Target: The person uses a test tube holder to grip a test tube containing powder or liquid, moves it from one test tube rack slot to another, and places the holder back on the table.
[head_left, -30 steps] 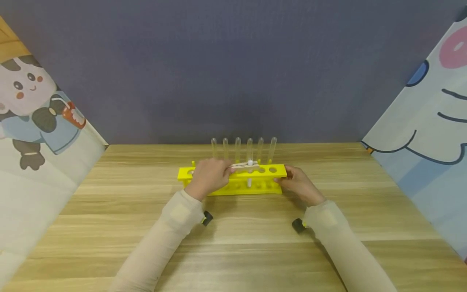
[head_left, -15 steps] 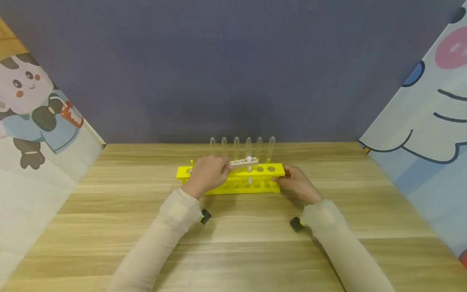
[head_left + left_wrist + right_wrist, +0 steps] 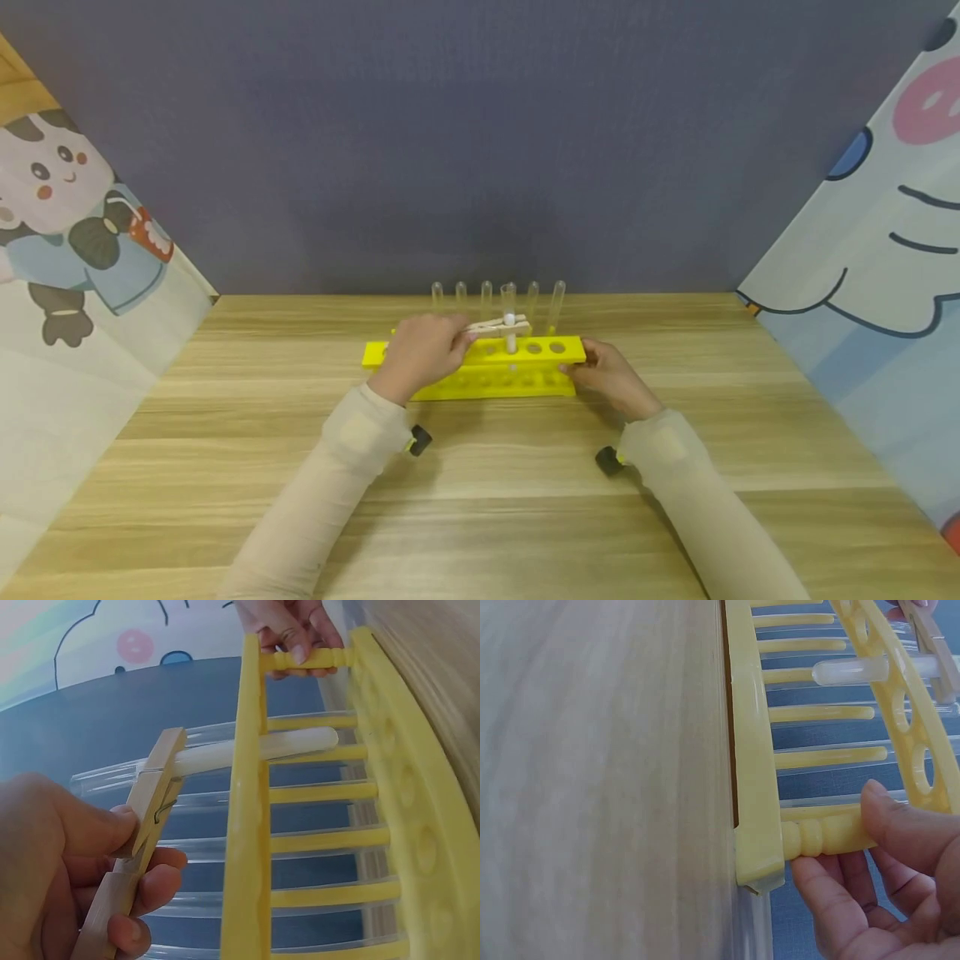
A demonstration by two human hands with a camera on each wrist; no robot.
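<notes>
My left hand (image 3: 422, 354) grips a wooden test tube clamp (image 3: 154, 796) above the left part of a yellow test tube rack (image 3: 472, 392). The clamp's jaws close round a glass test tube (image 3: 206, 757) with white contents. In the left wrist view the tube passes through a hole in the rack's top plate, its rounded bottom hanging between top and base. At the right end, my right hand (image 3: 609, 375) holds the rack's end post (image 3: 832, 834), thumb on one side and fingers on the other.
Several clear test tubes (image 3: 558, 307) stand upside down on yellow pegs along the rack's far side. The wooden table (image 3: 510, 517) spreads toward me, and a grey-blue panel (image 3: 480, 150) rises behind the rack.
My left hand has risen slightly with the clamp. The white-filled test tube has moved up through its hole, its mouth now well above the rack. My right hand keeps its hold.
</notes>
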